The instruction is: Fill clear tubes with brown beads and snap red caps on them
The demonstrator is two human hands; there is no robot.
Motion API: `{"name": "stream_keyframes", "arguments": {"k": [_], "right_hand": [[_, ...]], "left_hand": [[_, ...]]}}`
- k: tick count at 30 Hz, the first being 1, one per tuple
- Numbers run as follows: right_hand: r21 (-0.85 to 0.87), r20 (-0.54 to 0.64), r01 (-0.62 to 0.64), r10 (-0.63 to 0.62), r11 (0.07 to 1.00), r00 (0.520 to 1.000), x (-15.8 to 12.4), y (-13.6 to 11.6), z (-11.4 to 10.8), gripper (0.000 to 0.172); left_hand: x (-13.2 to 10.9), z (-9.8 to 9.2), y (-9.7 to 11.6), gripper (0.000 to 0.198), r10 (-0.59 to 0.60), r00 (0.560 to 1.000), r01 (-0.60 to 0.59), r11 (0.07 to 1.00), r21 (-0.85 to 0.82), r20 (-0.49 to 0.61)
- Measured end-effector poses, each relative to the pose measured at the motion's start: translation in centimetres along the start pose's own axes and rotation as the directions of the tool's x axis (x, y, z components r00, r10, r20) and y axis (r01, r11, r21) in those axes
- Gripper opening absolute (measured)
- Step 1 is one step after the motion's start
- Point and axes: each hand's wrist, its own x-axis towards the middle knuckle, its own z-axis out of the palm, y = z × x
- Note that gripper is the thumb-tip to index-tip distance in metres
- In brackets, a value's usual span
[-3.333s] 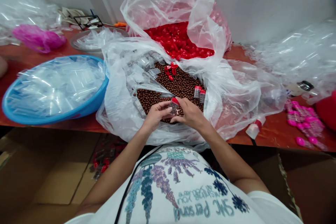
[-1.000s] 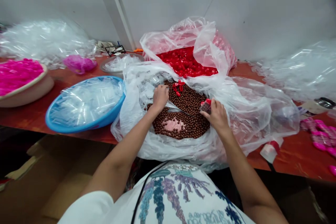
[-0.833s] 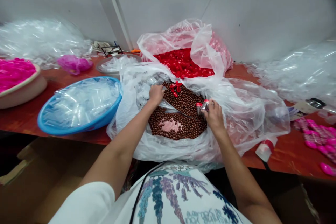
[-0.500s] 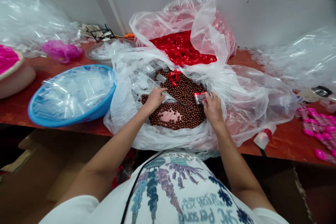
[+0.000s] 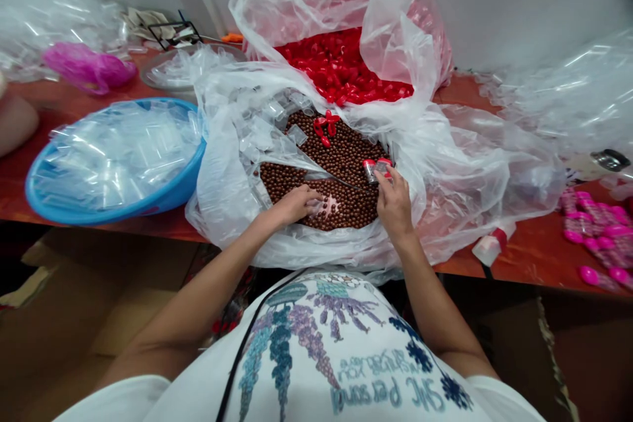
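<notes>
Brown beads (image 5: 341,145) fill an open white plastic bag (image 5: 277,250) in front of me. At the near left of the beads is my left hand (image 5: 298,204), its fingers curled round a small clear container (image 5: 316,206). My right hand (image 5: 393,194), at the right edge of the beads, pinches a small clear container with a red cap (image 5: 383,168). Another red-capped container (image 5: 368,170) lies beside it. Red caps (image 5: 326,124) rest on the beads towards the back. Clear containers (image 5: 270,112) lie at the bag's left side.
A blue basin (image 5: 113,216) of clear plastic pieces stands left. Behind is a bag of red caps (image 5: 346,69). Pink-capped tubes (image 5: 601,231) and a red-and-white object (image 5: 489,247) lie right on the red table (image 5: 534,250). A pink bag (image 5: 89,67) is back left.
My left hand has moved down towards the near side of the beads and now has a clear container. My right hand stays by the red-capped containers. The whole view has shifted slightly.
</notes>
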Motion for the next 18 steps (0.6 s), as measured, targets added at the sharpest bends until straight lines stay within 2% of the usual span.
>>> {"name": "stream_keyframes", "arguments": {"k": [3, 5, 8, 12, 18], "right_hand": [[0.03, 0.021, -0.005, 0.005, 1.0, 1.0, -0.5, -0.1, 0.0, 0.046], [0.041, 0.031, -0.002, 0.0, 0.999, 1.0, -0.8, -0.3, 0.0, 0.045], [0.05, 0.035, 0.018, -0.02, 0.999, 0.999, -1.1, -0.3, 0.1, 0.044], [0.074, 0.017, 0.036, -0.037, 0.997, 0.999, -1.3, -0.1, 0.3, 0.042], [0.107, 0.027, -0.001, -0.002, 0.994, 1.0, -1.5, 0.1, 0.2, 0.044]], "left_hand": [[-0.2, -0.4, -0.1, 0.017, -0.047, 0.999, 0.048, 0.996, -0.073, 0.009], [-0.3, -0.7, -0.2, 0.02, -0.164, 0.982, 0.153, 0.981, -0.122, -0.09], [-0.4, -1.2, -0.6, 0.027, -0.329, 0.917, 0.298, 0.941, -0.16, -0.227], [-0.5, -1.0, -0.9, 0.022, -0.413, 0.898, 0.386, 0.906, -0.176, -0.155], [0.2, 1.5, 1.0, 0.024, -0.424, 0.903, 0.39, 0.875, -0.288, -0.067]]}}
